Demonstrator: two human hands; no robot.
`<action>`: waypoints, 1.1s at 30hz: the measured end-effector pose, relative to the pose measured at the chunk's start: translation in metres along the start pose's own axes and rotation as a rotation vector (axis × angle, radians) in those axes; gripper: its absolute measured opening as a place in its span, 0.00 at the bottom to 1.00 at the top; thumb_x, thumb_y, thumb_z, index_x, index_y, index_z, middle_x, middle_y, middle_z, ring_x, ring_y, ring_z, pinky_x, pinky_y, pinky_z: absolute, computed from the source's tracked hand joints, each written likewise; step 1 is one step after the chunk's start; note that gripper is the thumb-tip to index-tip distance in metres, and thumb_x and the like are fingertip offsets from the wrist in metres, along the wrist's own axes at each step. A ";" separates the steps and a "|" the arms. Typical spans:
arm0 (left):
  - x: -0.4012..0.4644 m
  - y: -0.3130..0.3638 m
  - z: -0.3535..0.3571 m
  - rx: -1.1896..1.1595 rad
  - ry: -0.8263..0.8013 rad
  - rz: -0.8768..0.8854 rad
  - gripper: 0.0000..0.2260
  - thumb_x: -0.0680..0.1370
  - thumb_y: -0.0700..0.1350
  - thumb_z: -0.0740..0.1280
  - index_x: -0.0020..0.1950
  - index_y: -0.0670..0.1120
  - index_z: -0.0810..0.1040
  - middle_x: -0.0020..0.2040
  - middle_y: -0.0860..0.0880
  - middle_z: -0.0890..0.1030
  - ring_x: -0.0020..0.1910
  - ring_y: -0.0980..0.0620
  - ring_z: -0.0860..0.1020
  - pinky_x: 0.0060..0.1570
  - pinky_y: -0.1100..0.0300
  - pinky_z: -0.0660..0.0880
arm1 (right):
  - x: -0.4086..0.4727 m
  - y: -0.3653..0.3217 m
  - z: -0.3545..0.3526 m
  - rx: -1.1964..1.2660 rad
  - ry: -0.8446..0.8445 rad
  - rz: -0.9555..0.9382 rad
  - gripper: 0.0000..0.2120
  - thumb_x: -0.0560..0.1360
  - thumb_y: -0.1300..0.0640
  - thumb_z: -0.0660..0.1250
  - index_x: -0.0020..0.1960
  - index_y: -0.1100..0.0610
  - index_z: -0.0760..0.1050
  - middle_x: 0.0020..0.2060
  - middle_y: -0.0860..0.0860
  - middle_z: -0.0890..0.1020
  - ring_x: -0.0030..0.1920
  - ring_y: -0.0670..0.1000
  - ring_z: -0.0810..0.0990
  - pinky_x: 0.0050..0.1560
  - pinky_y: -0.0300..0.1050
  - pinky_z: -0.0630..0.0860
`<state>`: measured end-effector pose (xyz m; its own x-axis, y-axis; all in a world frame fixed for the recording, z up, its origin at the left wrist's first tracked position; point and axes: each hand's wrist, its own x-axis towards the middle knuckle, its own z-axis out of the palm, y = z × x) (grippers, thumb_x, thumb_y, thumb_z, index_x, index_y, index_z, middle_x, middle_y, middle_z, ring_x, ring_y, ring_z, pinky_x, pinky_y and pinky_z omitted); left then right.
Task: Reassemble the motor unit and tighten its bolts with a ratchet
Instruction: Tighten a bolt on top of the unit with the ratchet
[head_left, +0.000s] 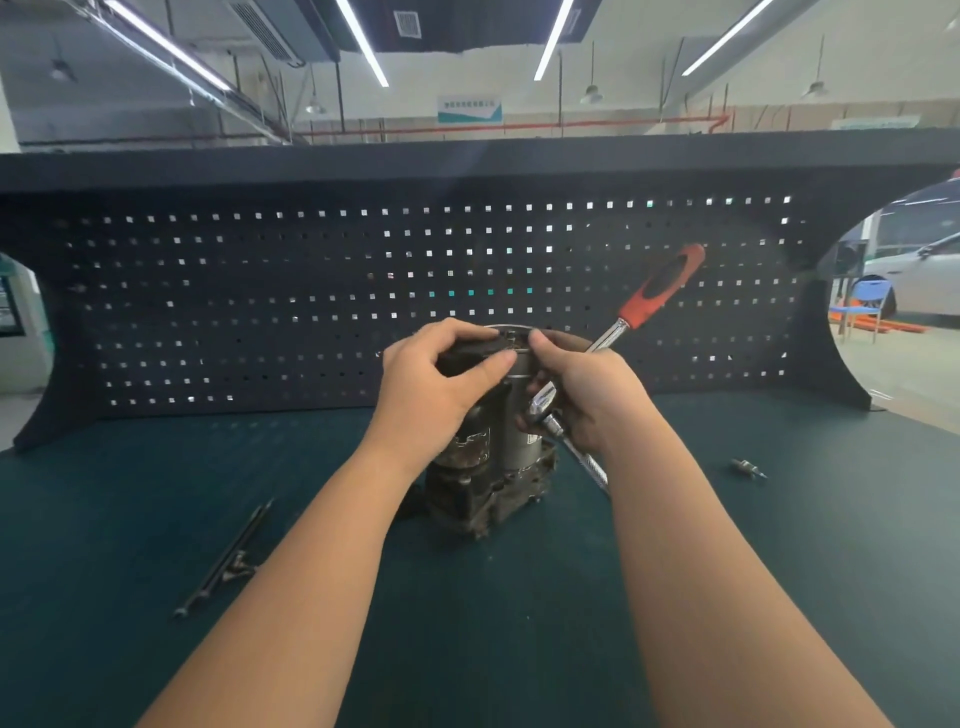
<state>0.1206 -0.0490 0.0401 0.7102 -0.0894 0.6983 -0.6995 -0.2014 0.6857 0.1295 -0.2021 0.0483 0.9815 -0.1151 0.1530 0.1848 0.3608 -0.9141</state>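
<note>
Both hands work at the top of the motor unit, upright mid-worktop: the left hand grips a dark end cap, the right hand steadies it while clutching the ratchet. Two long bolts lie apart at left, so I judge bolting and tightening remain.

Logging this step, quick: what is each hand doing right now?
Left hand: grips the dark end cap on top of the motor unit.
Right hand: holds the ratchet, fingertips at the cap's edge.
</note>
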 end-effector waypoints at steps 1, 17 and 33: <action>0.001 0.000 -0.001 -0.021 -0.013 0.002 0.07 0.72 0.49 0.75 0.48 0.55 0.83 0.50 0.55 0.83 0.57 0.52 0.79 0.56 0.56 0.78 | 0.000 0.000 0.000 0.005 0.006 -0.004 0.06 0.76 0.58 0.70 0.52 0.59 0.79 0.30 0.53 0.74 0.25 0.49 0.74 0.32 0.53 0.78; -0.007 -0.006 -0.021 0.288 -0.158 0.023 0.40 0.70 0.61 0.72 0.73 0.70 0.49 0.77 0.61 0.53 0.77 0.52 0.50 0.74 0.53 0.53 | 0.003 0.010 0.011 -0.070 0.028 -0.076 0.06 0.77 0.53 0.68 0.52 0.54 0.80 0.36 0.55 0.81 0.24 0.50 0.77 0.30 0.49 0.77; -0.063 -0.064 0.020 0.282 -0.050 -0.368 0.42 0.65 0.46 0.78 0.69 0.59 0.55 0.49 0.68 0.74 0.45 0.75 0.73 0.39 0.80 0.68 | 0.004 0.008 0.001 -0.032 0.066 -0.074 0.07 0.79 0.55 0.65 0.43 0.52 0.79 0.28 0.53 0.78 0.23 0.50 0.75 0.25 0.43 0.75</action>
<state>0.1227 -0.0496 -0.0519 0.9147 -0.0078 0.4040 -0.3566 -0.4856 0.7981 0.1346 -0.1986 0.0424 0.9596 -0.2017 0.1964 0.2539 0.3193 -0.9130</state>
